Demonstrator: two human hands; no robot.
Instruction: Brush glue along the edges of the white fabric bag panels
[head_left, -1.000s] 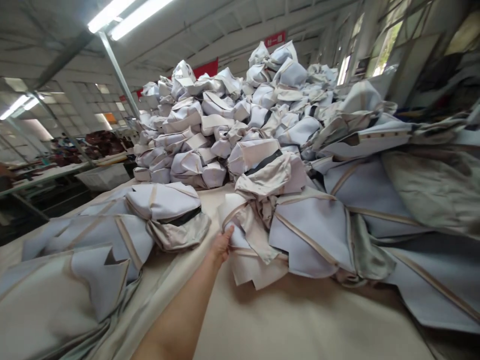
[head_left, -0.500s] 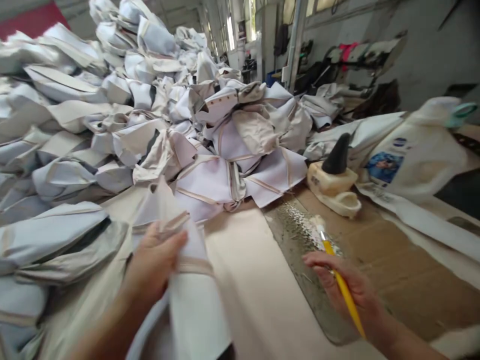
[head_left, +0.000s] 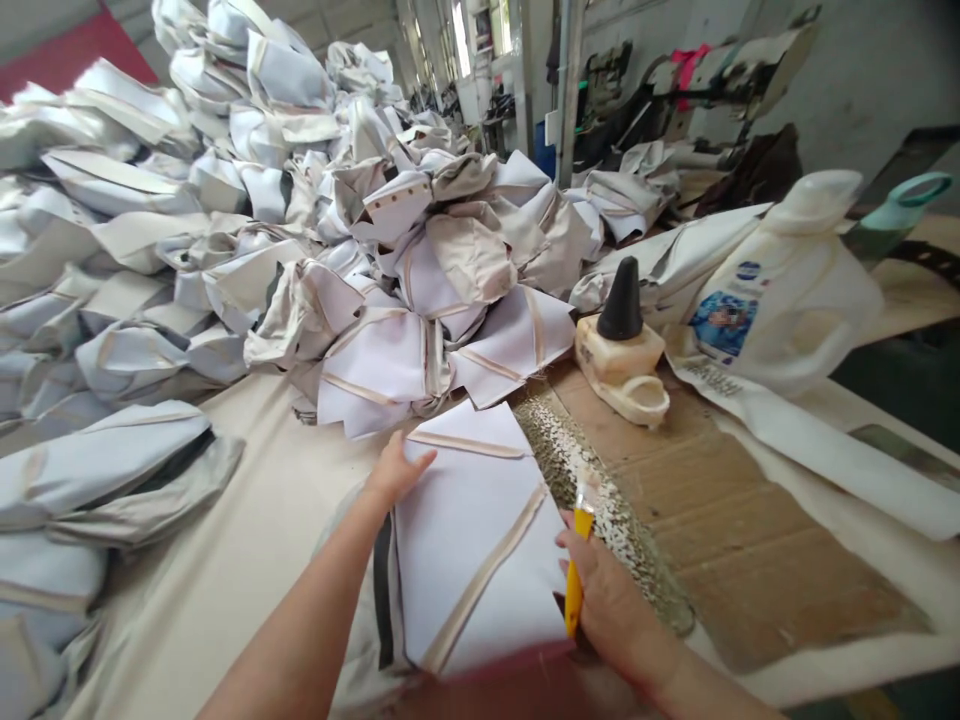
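Note:
A pale lilac fabric piece (head_left: pixel 472 520) with beige tape strips lies flat on the table in front of me. My left hand (head_left: pixel 396 470) presses on its upper left corner. My right hand (head_left: pixel 607 595) rests at its right edge and grips a yellow-handled brush (head_left: pixel 575 575), bristles pointing away from me. Just right of the piece runs a glue-spattered strip of board (head_left: pixel 600 490).
A big heap of folded lilac and beige fabric pieces (head_left: pixel 300 220) fills the left and back of the table. A cream glue bottle with a black cone tip (head_left: pixel 622 350) and a large white jug (head_left: pixel 787 290) stand at right on brown cardboard (head_left: pixel 750 540).
My left hand pulled one fabric piece from the heap and laid it flat before me. My right hand with the brush moved left to the piece's edge. My view swung right.

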